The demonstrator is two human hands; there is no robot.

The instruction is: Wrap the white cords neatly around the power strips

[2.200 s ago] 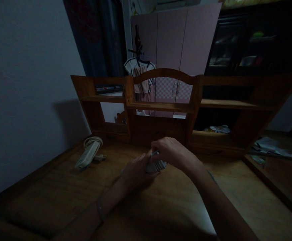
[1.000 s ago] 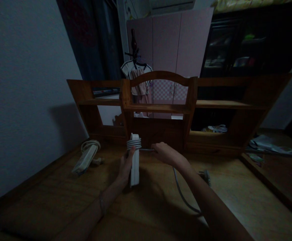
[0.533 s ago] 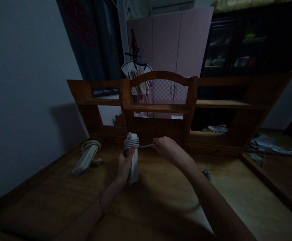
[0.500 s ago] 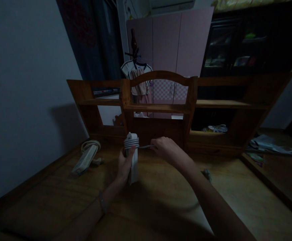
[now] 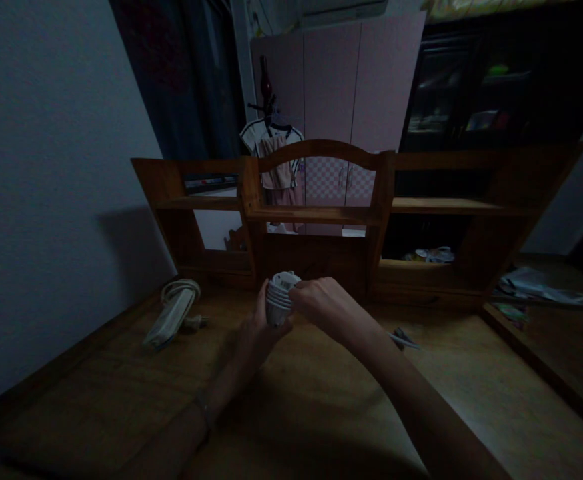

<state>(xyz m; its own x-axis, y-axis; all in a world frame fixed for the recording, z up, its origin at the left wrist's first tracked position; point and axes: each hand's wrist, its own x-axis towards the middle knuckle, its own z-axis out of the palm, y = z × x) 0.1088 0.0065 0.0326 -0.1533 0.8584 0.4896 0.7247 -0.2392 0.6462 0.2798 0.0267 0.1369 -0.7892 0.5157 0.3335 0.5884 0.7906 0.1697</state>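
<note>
A white power strip [image 5: 284, 280], tilted end-on toward me, is wrapped near its end with several turns of its grey-white cord [image 5: 279, 298]. My left hand [image 5: 263, 323] is closed round the strip from the left and below. Close against its right side, my right hand [image 5: 324, 300] has its fingers pinched on the cord. The fingertips are partly hidden by the hand itself. Beyond my right forearm, a piece of cord and a dark plug-like end [image 5: 402, 338] show above the wooden desk [image 5: 321, 400].
A second power strip [image 5: 171, 320] with coiled cord and plug lies on the desk at the left. A wooden shelf unit [image 5: 316, 215] stands along the back edge. Plastic bags [image 5: 536, 287] lie at the far right. A wall [image 5: 61, 200] borders the left side.
The power strip has turned from upright to end-on and shifted slightly right. My right hand has come in against it, and the stretch of cord between the hands has shortened.
</note>
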